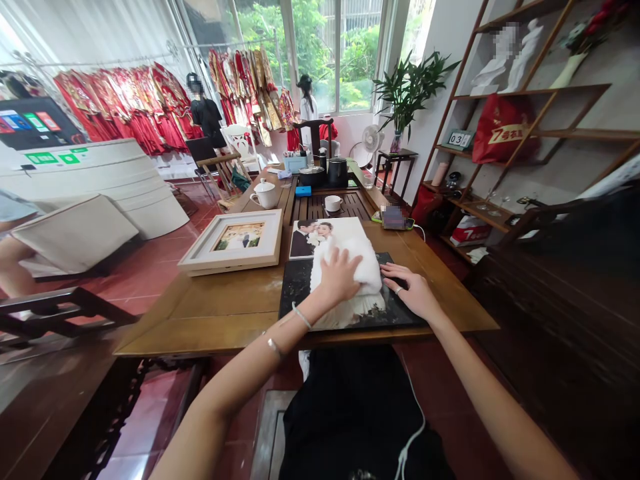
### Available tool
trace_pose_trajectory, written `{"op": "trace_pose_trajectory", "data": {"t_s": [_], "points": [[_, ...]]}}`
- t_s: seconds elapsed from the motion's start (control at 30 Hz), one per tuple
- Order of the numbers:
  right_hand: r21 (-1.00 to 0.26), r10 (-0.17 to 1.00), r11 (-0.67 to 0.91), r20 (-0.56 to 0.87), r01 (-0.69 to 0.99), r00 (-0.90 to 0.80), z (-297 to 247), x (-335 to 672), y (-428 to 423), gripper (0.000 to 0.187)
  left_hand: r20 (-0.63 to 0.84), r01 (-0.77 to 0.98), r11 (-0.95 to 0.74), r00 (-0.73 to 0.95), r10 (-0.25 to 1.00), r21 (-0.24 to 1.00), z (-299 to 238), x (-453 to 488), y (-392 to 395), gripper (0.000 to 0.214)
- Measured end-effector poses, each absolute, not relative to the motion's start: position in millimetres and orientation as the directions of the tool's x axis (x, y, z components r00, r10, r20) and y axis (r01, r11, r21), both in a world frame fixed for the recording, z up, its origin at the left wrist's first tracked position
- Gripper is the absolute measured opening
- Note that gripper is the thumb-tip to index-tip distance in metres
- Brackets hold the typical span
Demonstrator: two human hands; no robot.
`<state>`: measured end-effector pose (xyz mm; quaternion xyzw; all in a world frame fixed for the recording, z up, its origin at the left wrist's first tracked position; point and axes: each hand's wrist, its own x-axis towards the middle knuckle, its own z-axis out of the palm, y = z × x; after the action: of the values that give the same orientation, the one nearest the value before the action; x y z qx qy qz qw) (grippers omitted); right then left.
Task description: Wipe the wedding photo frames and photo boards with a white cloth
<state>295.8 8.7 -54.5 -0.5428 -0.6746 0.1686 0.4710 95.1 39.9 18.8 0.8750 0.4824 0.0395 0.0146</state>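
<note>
Head view: we note the left hand (341, 275) with fingers spread apart, palm down on a folded, fluffy white cloth (371, 265). The cloth lies on a dark rectangular photo panel (296, 288) at the brown wooden table's (225, 308) near edge. The right hand (411, 292), fingers extended, seems to touch the panel's right side. Left, we see a pale wood-framed picture (238, 239).

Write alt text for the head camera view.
A person's left hand rests spread on a white cloth over a dark photo panel on a wooden table; the right hand touches the panel's right side. A framed photo lies to the left, and red garments hang in the background.
</note>
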Motion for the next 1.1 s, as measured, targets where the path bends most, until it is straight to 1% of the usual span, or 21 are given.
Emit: {"op": "trace_pose_trajectory", "data": {"t_s": [0.13, 0.23, 0.43, 0.57, 0.7, 0.8, 0.9, 1.0, 1.1], "points": [[-0.745, 0.895, 0.340, 0.443, 0.574, 0.046, -55, 297, 9, 0.021, 0.045, 0.745, -0.664, 0.663, 0.748, 0.062, 19, 106, 74, 0.060], [-0.743, 0.895, 0.333, 0.443, 0.580, 0.053, -56, 297, 9, 0.020, 0.052, 0.672, -0.738, 0.736, 0.675, 0.064, 18, 107, 82, 0.059], [-0.736, 0.901, 0.324, 0.432, 0.594, 0.045, -55, 298, 9, 0.020, 0.051, 0.621, -0.783, 0.781, 0.622, 0.044, 20, 93, 61, 0.060], [-0.733, 0.899, 0.325, 0.435, 0.597, 0.045, -54, 298, 9, 0.022, 0.024, 0.602, -0.796, 0.796, 0.604, 0.064, 23, 73, 30, 0.065], [-0.743, 0.901, 0.331, 0.432, 0.581, 0.040, -54, 297, 8, 0.028, 0.000, 0.636, -0.765, 0.769, 0.639, 0.100, 21, 61, -16, 0.073], [-0.763, 0.892, 0.370, 0.450, 0.530, 0.026, -54, 297, 7, 0.027, 0.019, 0.720, -0.678, 0.683, 0.730, 0.149, 15, 69, -57, 0.080], [-0.789, 0.890, 0.387, 0.455, 0.477, 0.031, -53, 299, 6, 0.025, 0.041, 0.732, -0.652, 0.658, 0.752, 0.197, 7, 86, -88, 0.082], [-0.801, 0.892, 0.398, 0.452, 0.447, 0.015, -52, 301, 5, 0.025, 0.047, 0.765, -0.608, 0.614, 0.788, 0.214, 6, 104, -99, 0.079], [-0.797, 0.898, 0.386, 0.441, 0.465, 0.009, -53, 302, 6, 0.026, 0.055, 0.829, -0.529, 0.528, 0.847, 0.184, 12, 111, -88, 0.075]]}}
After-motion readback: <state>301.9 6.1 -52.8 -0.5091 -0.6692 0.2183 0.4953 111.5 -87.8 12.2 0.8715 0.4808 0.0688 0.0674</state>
